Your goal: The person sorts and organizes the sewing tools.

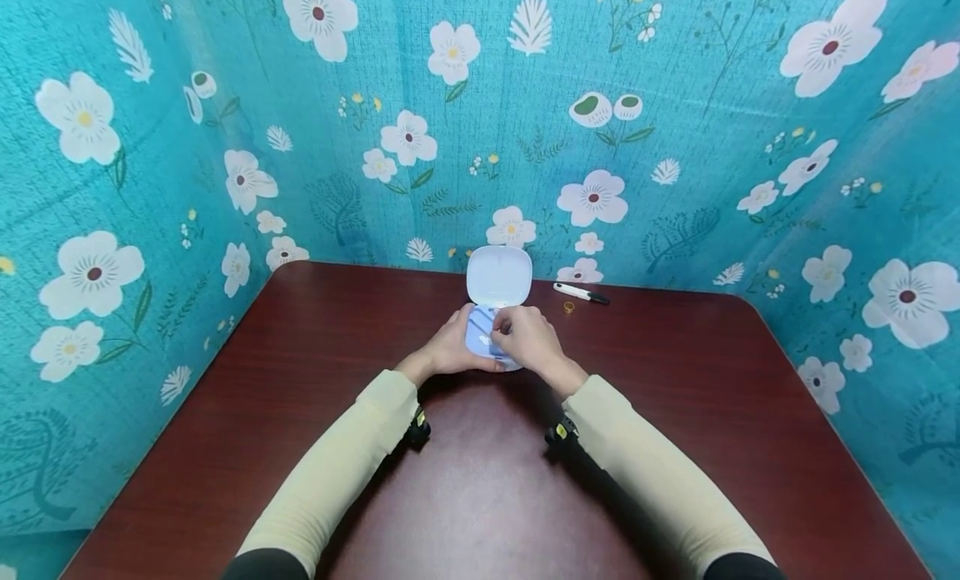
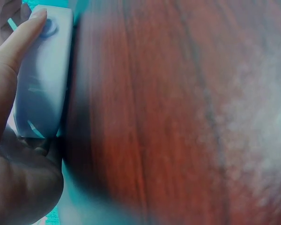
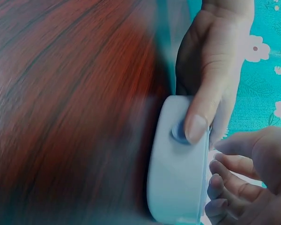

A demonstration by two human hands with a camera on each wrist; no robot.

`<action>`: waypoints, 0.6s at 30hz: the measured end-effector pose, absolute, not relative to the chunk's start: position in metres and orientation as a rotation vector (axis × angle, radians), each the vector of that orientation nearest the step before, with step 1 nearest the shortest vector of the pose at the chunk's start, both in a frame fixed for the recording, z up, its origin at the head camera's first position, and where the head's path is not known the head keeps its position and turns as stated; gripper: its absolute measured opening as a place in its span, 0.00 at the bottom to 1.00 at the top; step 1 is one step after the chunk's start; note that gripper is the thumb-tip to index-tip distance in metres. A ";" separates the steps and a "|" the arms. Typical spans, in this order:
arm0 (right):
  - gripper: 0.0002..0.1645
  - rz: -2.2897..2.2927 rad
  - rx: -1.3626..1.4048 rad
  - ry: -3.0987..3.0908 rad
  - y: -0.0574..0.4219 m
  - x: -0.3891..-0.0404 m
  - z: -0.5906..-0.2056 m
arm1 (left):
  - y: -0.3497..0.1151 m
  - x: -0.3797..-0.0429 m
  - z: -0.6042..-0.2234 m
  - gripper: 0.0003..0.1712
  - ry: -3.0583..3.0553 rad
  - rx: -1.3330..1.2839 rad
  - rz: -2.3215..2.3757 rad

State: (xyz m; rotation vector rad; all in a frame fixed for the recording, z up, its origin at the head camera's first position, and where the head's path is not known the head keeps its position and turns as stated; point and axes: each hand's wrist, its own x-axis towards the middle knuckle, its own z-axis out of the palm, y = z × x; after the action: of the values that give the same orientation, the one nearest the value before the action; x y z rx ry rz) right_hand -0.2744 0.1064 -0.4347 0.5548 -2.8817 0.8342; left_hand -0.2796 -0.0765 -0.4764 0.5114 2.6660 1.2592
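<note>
A small pale blue hinged case (image 1: 476, 338) sits on the table with its lid (image 1: 498, 273) raised at the back. My left hand (image 1: 450, 347) grips the case from the left, its thumb lying across the front wall beside a round button (image 3: 179, 132). Over the open case, my right hand (image 1: 531, 338) bends its fingers, thumb and forefinger close together above the inside. In the right wrist view, the right fingertips (image 3: 216, 183) are curled near the case's upper edge; I cannot tell whether they pinch anything. A small white shape (image 1: 485, 340) shows inside the case.
To the right of the lid lies a white and black pen-like item (image 1: 581, 293), with a small yellow ring (image 1: 568, 307) just in front of it. The dark red-brown table (image 1: 487, 497) ends at a flowered turquoise cloth (image 1: 405, 197) behind and at both sides.
</note>
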 end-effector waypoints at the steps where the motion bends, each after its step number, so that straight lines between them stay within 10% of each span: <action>1: 0.03 0.830 0.563 -2.881 0.108 -0.274 -0.433 | -0.077 -0.280 -0.476 0.64 2.669 0.509 1.259; 18: 0.09 0.758 0.678 -2.866 0.143 -0.275 -0.429 | -0.076 -0.280 -0.478 0.68 2.661 0.495 1.262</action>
State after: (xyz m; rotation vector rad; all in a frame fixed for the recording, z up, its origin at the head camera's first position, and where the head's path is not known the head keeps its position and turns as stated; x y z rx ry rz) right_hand -0.2748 0.1433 -0.4291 0.6777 -2.8661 0.7580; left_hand -0.2804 -0.0765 -0.4779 0.4954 2.6607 1.2623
